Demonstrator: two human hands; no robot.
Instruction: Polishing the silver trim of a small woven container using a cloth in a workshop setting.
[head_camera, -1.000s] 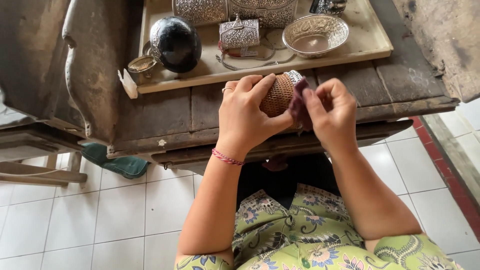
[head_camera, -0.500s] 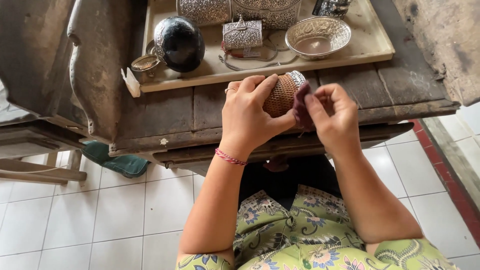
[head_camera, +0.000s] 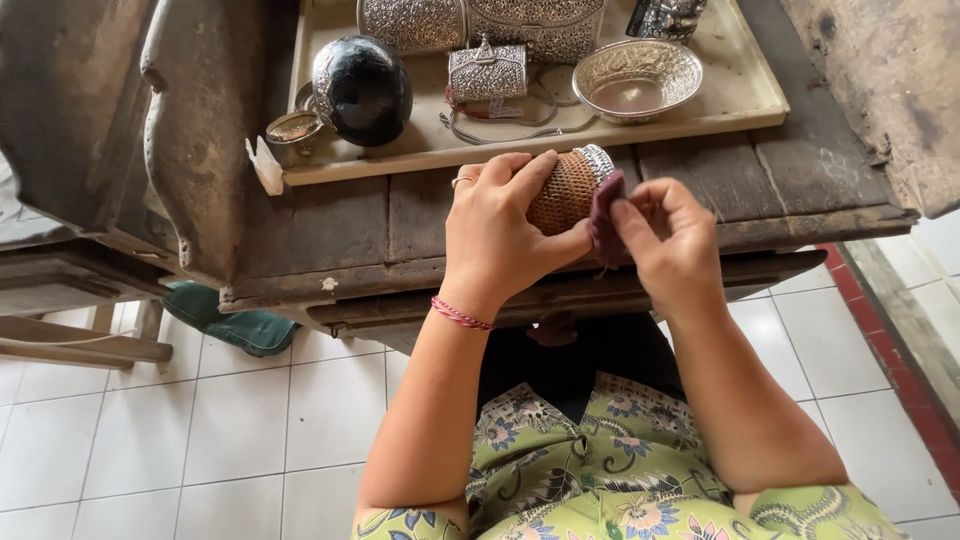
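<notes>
Left hand (head_camera: 500, 235) wrapped around a small woven basket (head_camera: 565, 190) at centre frame, fingers curled and clamped on its brown side. Long axis tilted, silver-trimmed rim pointing to upper right of frame. Right hand (head_camera: 670, 245) just beside, fingertips pinched together on a dark maroon cloth (head_camera: 604, 215) pressed against the basket. Behind, at top, a wooden tray (head_camera: 745, 95) of silverware.

Woven cane pot (head_camera: 566, 190) with embossed metal rim – rough wooden table (head_camera: 330, 225).
</notes>
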